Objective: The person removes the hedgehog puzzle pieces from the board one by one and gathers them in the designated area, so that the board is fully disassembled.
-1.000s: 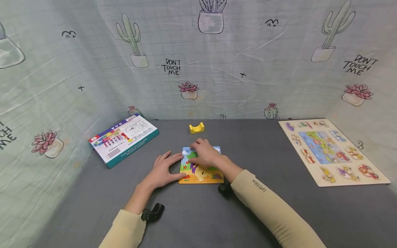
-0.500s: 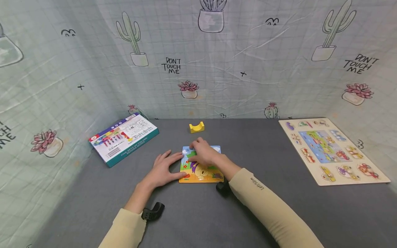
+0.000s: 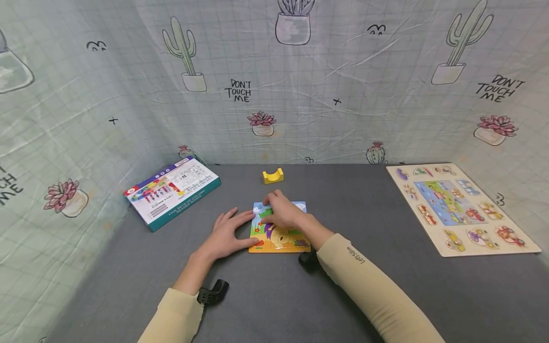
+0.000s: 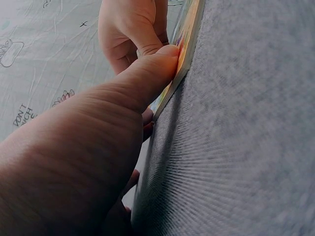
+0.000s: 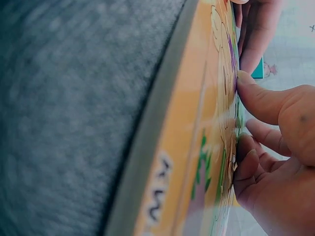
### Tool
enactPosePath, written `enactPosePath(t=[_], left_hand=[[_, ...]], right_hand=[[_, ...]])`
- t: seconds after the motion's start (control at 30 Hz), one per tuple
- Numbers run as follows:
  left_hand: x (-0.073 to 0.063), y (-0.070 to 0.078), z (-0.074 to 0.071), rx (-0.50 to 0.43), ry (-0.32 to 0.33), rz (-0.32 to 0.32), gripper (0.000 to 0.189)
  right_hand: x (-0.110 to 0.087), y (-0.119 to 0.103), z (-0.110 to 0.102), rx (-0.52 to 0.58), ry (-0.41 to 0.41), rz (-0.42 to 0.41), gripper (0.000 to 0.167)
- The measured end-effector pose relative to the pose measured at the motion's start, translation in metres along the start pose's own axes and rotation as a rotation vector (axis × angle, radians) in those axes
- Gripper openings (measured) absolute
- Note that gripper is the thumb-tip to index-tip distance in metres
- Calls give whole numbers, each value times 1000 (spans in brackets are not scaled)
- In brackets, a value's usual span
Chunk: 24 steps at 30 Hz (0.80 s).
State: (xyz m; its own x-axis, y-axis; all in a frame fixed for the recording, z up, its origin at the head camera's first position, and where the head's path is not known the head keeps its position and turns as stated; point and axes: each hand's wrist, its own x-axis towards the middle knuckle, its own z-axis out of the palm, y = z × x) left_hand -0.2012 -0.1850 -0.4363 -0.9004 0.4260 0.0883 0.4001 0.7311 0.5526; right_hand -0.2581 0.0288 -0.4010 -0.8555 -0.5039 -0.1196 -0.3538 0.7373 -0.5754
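A small jigsaw puzzle (image 3: 276, 242) with a cartoon animal on an orange, green and blue ground lies flat in its tray on the grey table. My left hand (image 3: 225, 238) rests at its left side, fingers spread and stretched, the thumb on the lower left corner. My right hand (image 3: 283, 212) stands over the upper part, fingers bent. In the right wrist view the thumb (image 5: 253, 93) and fingertips (image 5: 246, 157) touch the picture with a gap between them. Whether they pinch a piece cannot be made out, and the hand covers part of the picture.
A yellow arched block (image 3: 273, 177) stands behind the puzzle. At the left back lies a teal and white box (image 3: 180, 193). A wooden board puzzle (image 3: 422, 238) with vehicle and figure pieces lies on the right. A cactus-print cloth (image 3: 300, 114) hangs behind and at both sides.
Both hands keep nearly the same place on the puzzle. My right wrist and forearm have shifted slightly to the left since the earliest frame.
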Motion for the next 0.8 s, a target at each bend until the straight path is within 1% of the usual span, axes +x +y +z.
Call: enactPosePath(t=[0.13, 0.3, 0.4, 0.67, 0.8], left_hand=[[1, 0, 0, -5, 2, 4, 72], [1, 0, 0, -3, 0, 3, 72], [0, 1, -1, -1, -3, 1, 72], [-1, 0, -1, -6, 6, -10, 74], [-1, -1, 0, -7, 11, 0, 73]], right_hand=[[0, 1, 0, 8, 4, -6, 47], [-1, 2, 0, 9, 20, -17, 53], [-1, 3, 0, 9, 31, -26, 53], [-1, 4, 0, 31, 100, -80, 35], [-1, 4, -1, 58, 132, -107, 26]])
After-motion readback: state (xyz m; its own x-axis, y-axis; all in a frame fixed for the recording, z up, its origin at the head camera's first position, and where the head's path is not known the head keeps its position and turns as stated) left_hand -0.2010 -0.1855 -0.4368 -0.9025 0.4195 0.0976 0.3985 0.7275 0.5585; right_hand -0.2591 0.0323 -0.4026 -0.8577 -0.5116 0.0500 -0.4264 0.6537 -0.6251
